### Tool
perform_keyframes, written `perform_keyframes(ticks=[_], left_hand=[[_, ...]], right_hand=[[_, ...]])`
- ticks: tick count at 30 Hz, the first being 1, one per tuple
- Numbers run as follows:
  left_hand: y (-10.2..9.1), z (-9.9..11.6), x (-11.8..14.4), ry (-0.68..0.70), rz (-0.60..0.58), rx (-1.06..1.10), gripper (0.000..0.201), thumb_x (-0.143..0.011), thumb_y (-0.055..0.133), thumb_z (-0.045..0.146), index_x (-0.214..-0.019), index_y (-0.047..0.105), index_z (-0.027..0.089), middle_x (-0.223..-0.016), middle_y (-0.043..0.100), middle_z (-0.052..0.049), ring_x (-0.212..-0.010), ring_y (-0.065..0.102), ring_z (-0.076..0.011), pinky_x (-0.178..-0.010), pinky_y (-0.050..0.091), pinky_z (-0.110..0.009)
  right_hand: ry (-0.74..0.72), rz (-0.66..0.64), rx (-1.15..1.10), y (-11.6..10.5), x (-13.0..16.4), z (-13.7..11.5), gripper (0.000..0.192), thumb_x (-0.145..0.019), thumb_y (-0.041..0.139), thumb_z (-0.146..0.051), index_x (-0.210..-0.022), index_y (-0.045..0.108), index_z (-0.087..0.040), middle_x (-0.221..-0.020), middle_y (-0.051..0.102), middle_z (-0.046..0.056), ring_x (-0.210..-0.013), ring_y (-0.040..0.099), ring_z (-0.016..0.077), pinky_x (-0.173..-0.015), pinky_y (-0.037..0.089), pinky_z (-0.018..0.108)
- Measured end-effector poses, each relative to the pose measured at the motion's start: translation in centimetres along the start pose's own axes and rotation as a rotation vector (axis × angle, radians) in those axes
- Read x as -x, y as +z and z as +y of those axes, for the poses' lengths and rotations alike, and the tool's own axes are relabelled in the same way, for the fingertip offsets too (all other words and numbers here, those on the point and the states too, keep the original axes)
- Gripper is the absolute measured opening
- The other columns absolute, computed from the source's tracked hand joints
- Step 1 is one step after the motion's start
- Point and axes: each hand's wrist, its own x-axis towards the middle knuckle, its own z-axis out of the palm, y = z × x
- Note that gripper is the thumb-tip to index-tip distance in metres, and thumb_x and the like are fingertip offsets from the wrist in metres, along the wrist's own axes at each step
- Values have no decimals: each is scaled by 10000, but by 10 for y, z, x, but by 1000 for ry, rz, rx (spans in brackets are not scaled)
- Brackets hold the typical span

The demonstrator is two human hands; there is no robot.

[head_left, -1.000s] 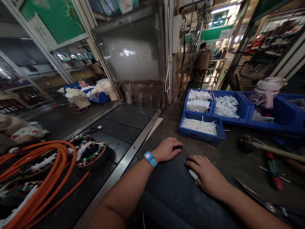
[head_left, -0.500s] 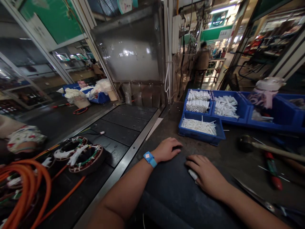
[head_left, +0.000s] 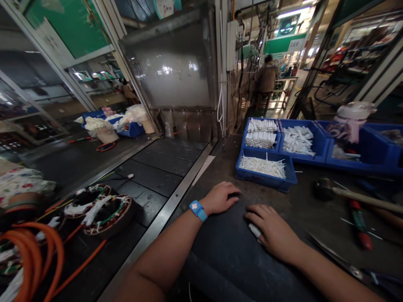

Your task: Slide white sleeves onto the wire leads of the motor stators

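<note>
My left hand (head_left: 222,197), with a blue wristband (head_left: 198,210) on its wrist, rests on the dark mat (head_left: 226,239). Its fingers are loosely bent and apart, with nothing seen in them. To its right lies my right hand (head_left: 269,224), palm down on the same mat, fingers stretched forward. Something white (head_left: 255,230) covers its thumb or sits beside it; I cannot tell which. Left of my hands, on the black slatted conveyor (head_left: 157,167), two wound stator rings (head_left: 108,214) with white-wrapped leads lie beside an orange hose (head_left: 47,239).
Blue bins (head_left: 321,144) hold white tubes; a blue tray (head_left: 266,184) holds thin white strips. A mallet (head_left: 324,188), red-green-handled tool (head_left: 360,226) and scissors (head_left: 333,256) lie at right. A co-worker's patterned sleeve (head_left: 27,184) is at far left. Metal edging (head_left: 176,195) borders the conveyor.
On the conveyor, the stator rings and orange hose have shifted slightly left and toward me. The co-worker's sleeve at far left has moved a little. Both my hands have stayed still.
</note>
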Motion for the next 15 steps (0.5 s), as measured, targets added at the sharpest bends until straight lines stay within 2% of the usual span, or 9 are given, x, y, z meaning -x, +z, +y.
perform_keyframes(ticks=[15], left_hand=[[2,-1,0,7,6,-9,263,-858,538,280,-1100,602,197,-1081,613,-66,-1019,532,-191,-930,401,-334]], right_hand=[[-5,-1,-4,0,0,0,595,-596,433,-6,-1141,558,-208,-1216,510,77,-1097,430,242,-950,341,418]])
